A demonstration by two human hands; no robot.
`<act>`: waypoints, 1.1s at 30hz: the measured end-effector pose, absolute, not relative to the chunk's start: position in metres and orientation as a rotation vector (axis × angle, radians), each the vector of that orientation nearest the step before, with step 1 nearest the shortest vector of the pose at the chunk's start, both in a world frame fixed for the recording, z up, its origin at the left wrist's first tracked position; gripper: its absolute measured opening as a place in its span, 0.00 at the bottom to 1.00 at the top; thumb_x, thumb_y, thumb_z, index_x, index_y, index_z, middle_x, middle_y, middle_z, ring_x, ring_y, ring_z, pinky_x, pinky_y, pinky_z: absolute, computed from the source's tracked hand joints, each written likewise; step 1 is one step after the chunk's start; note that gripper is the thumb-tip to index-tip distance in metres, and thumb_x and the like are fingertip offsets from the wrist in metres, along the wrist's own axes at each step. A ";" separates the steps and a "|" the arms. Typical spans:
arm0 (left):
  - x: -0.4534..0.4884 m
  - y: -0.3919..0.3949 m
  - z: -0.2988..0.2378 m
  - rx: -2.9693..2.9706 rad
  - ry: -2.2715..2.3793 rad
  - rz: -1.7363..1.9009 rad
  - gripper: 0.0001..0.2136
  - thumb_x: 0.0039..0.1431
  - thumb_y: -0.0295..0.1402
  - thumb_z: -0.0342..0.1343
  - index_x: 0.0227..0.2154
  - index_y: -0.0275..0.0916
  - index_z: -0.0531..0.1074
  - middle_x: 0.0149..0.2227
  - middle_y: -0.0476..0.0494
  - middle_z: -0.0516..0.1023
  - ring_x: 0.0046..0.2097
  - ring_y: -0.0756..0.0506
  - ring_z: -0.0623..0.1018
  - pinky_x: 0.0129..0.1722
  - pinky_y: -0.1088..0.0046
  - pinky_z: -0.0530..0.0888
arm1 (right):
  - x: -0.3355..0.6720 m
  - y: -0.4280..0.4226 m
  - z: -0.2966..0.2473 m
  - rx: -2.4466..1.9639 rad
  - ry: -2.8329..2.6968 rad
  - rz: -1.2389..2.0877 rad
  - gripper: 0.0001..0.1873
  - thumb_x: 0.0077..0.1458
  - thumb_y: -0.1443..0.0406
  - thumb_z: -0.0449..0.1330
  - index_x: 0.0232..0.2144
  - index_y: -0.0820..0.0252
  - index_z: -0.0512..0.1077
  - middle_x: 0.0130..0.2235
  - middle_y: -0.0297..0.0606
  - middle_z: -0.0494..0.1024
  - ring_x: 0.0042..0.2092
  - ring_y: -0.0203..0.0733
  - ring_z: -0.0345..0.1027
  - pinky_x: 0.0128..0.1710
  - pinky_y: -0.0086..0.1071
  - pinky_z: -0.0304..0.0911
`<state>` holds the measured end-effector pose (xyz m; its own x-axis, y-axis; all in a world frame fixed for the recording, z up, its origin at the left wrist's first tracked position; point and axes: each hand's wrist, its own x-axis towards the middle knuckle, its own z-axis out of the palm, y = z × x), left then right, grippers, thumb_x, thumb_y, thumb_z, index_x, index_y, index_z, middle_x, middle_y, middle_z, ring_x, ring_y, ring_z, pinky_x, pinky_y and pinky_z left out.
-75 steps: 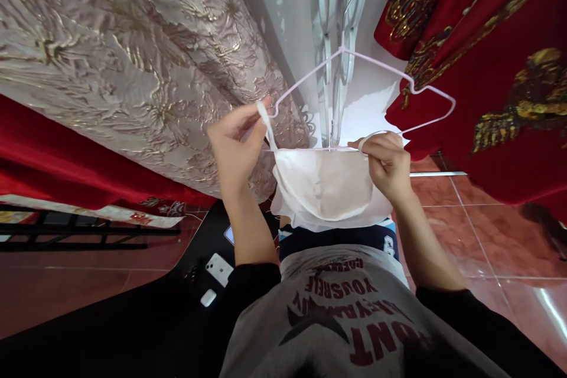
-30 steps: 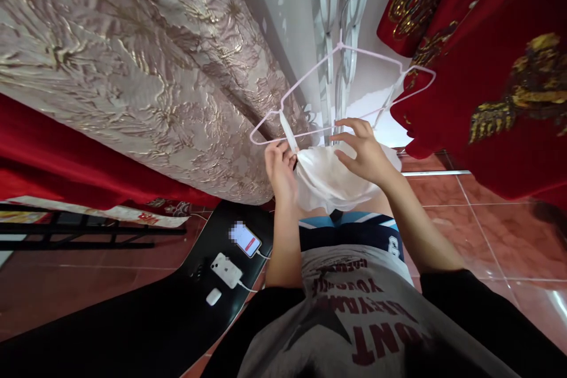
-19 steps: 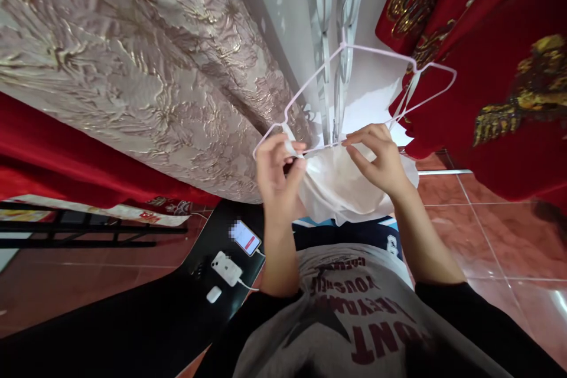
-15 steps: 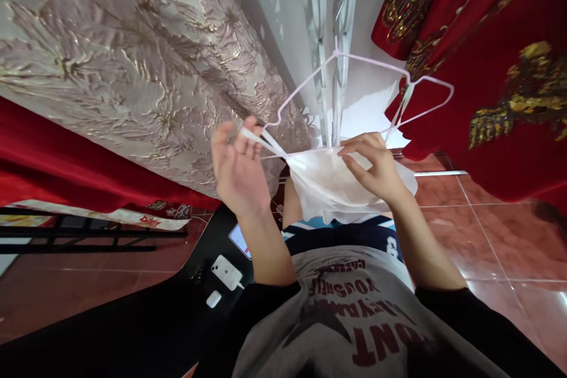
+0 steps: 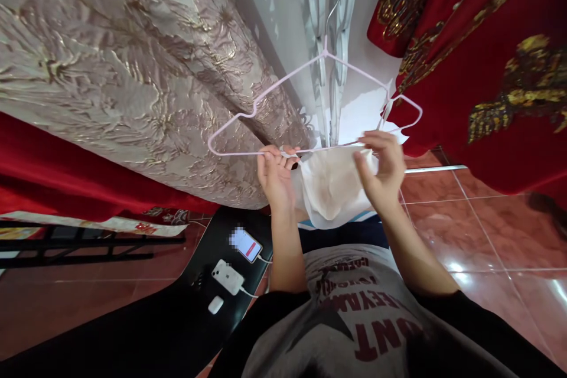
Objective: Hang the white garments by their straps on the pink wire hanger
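Observation:
A pale pink clothes hanger (image 5: 290, 78) with a metal hook spans the middle. From its bottom bar droops a white strappy garment (image 5: 335, 183) with a beige inner patch. One thin strap (image 5: 386, 111) is looped at the right shoulder notch; the left shoulder of the hanger is bare. My left hand (image 5: 278, 180) is closed around the bottom bar, with a bit of white strap at its fingertips. Beside the garment's right edge is my right hand (image 5: 383, 168), its thumb and fingers apart and its fingertips close to the bar. Whether they touch it is hard to tell.
White metal rails (image 5: 330, 88) stand behind the hanger. A gold-patterned beige fabric (image 5: 146, 71) hangs left, a red embroidered fabric (image 5: 465, 88) right. On a black bench (image 5: 177, 301) lie a lit phone (image 5: 248, 245), a white phone (image 5: 227, 277) and a small white case (image 5: 215, 305).
My left hand has moved right and down from pulling the left strap outward to the bottom bar. The hanger has shifted left. My right hand has moved right and its fingers have spread.

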<state>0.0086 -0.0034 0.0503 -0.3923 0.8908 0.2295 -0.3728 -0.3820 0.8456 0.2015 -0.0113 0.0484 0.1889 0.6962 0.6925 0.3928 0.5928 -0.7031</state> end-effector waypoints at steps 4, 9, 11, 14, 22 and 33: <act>0.004 0.000 0.049 0.930 0.962 1.888 0.24 0.61 0.60 0.62 0.34 0.45 0.64 0.31 0.48 0.77 0.41 0.44 0.84 0.37 0.71 0.76 | 0.232 0.004 0.048 -1.185 -1.262 0.404 0.17 0.61 0.60 0.65 0.52 0.53 0.77 0.52 0.44 0.80 0.44 0.43 0.77 0.39 0.39 0.75; 0.003 0.003 0.047 0.901 0.884 1.929 0.23 0.61 0.57 0.64 0.33 0.45 0.64 0.29 0.50 0.76 0.38 0.46 0.84 0.34 0.74 0.75 | 0.242 0.025 0.071 -1.098 -1.423 0.545 0.08 0.62 0.65 0.61 0.38 0.56 0.82 0.34 0.36 0.83 0.30 0.36 0.73 0.30 0.35 0.70; 0.000 0.003 0.048 0.922 0.883 1.910 0.22 0.62 0.57 0.63 0.33 0.45 0.65 0.29 0.50 0.76 0.37 0.46 0.84 0.34 0.74 0.75 | 0.241 0.032 0.079 -0.996 -1.373 0.436 0.12 0.64 0.66 0.59 0.39 0.53 0.84 0.35 0.36 0.84 0.29 0.36 0.73 0.30 0.37 0.71; -0.007 0.004 0.050 0.964 0.913 1.863 0.22 0.62 0.58 0.62 0.34 0.45 0.66 0.30 0.48 0.77 0.38 0.45 0.84 0.34 0.73 0.76 | 0.248 0.046 0.080 -0.941 -1.260 0.275 0.12 0.66 0.60 0.62 0.47 0.48 0.83 0.42 0.39 0.86 0.37 0.43 0.79 0.38 0.46 0.77; -0.010 0.004 0.052 0.894 0.891 1.829 0.23 0.60 0.58 0.64 0.33 0.44 0.65 0.29 0.49 0.75 0.37 0.45 0.83 0.33 0.73 0.76 | 0.260 0.034 0.052 -0.753 -0.866 0.035 0.11 0.64 0.62 0.67 0.47 0.48 0.85 0.40 0.38 0.85 0.41 0.49 0.82 0.47 0.51 0.78; 0.000 0.000 0.051 0.766 0.803 1.764 0.22 0.58 0.53 0.69 0.33 0.43 0.68 0.30 0.49 0.78 0.38 0.47 0.84 0.32 0.77 0.76 | 0.254 0.024 0.043 -0.864 -0.802 -0.215 0.14 0.67 0.56 0.62 0.45 0.56 0.84 0.39 0.39 0.84 0.40 0.49 0.83 0.43 0.51 0.80</act>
<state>-0.0005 -0.0001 0.0511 -0.2898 0.9484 0.1287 -0.5260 -0.2702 0.8065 0.2542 0.0238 0.0428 0.6946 0.1393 0.7058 0.4742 0.6491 -0.5948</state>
